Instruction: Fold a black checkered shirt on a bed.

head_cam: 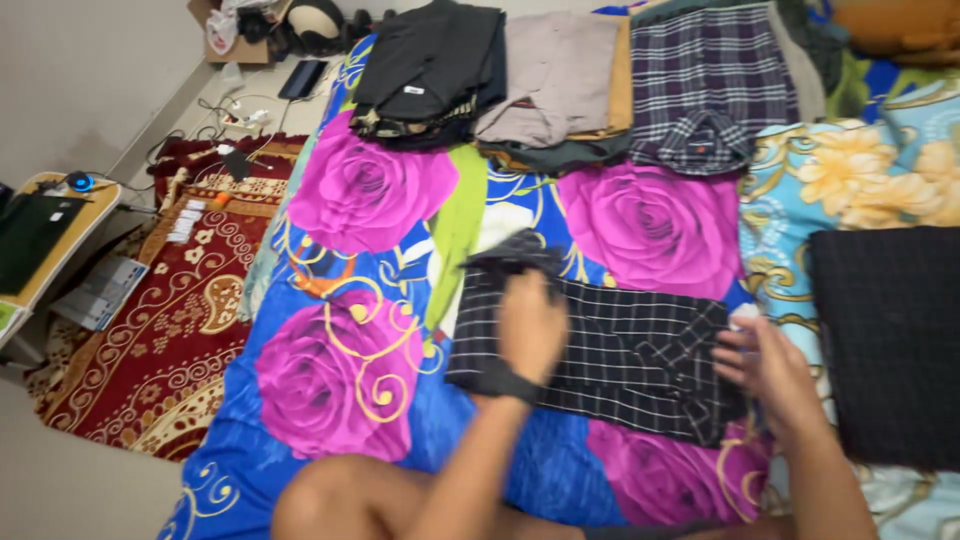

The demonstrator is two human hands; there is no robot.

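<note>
The left hand (pixel 530 325) lies palm-down with its fingers flat and together, pressing on the upper left part of a black checked shirt (pixel 620 360); it pins the cloth rather than grips it, and a dark band sits at its wrist. The right hand (pixel 770 370) has its fingers loosely curled at the shirt's right edge; whether they pinch the cloth cannot be told, as the hand is blurred.

The shirt lies part-folded at the centre of a bedsheet printed with large purple roses (pixel 370 190), one fold bunched up at its 11 o'clock corner. It looks light, soft and limp, likely to sag and slide out of shape unless taken at an edge or a folded corner with both hands.

At 12 o'clock a row of folded clothes lines the far edge: a black stack (pixel 430 60), a grey-beige garment (pixel 555 75) and a plaid shirt (pixel 700 80). At 3 o'clock a dark folded cloth (pixel 890 340) lies just beside the right hand, crowding that side. Open sheet lies at 9 o'clock, ending where the bed drops to a red patterned rug (pixel 170 300).
</note>
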